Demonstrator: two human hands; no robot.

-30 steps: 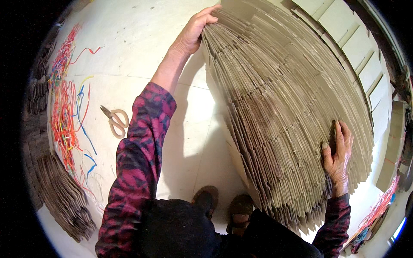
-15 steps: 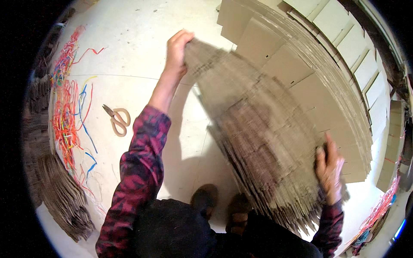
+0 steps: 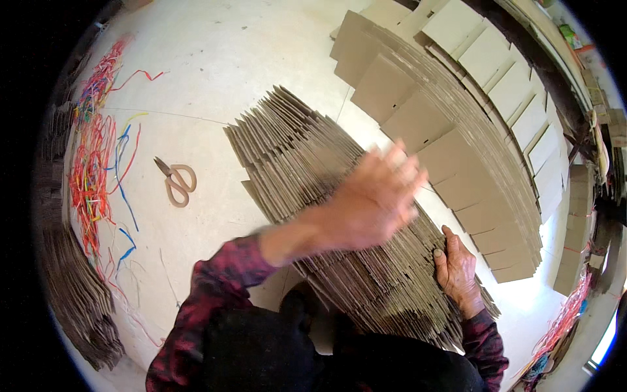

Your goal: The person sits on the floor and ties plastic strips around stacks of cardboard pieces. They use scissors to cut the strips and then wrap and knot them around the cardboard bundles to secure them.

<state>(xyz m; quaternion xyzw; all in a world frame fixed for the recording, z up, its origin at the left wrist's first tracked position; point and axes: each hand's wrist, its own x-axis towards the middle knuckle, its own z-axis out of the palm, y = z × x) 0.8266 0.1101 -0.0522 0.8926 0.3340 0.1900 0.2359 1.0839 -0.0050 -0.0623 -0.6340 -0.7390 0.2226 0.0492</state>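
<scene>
A thick bundle of slotted grey-brown cardboard strips (image 3: pixel 281 153) lies on a slant in front of me, fanned out with many edges facing up. Over its middle hovers my left hand (image 3: pixel 379 196), blurred by motion, with its fingers spread and nothing in them. Whether it touches the cardboard I cannot tell. My right hand (image 3: pixel 458 273) rests against the bundle's right side near the close end, fingers stretched out and thumb lying along the edge. Part of the bundle is hidden under my left forearm.
Scissors (image 3: pixel 176 181) with beige handles lie on the pale floor (image 3: pixel 196 65) at left. Beyond them are tangled coloured plastic straps (image 3: pixel 95 176) and dark cardboard stacks (image 3: pixel 78 294). A long row of brown cardboard sheets (image 3: pixel 450 157) curves along the right, beside white panels (image 3: pixel 509 85).
My left hand has let go of the bundle's far end and swung right and nearer, over its middle. The bundle has settled with its edges fanned upward. My right hand has shifted slightly left.
</scene>
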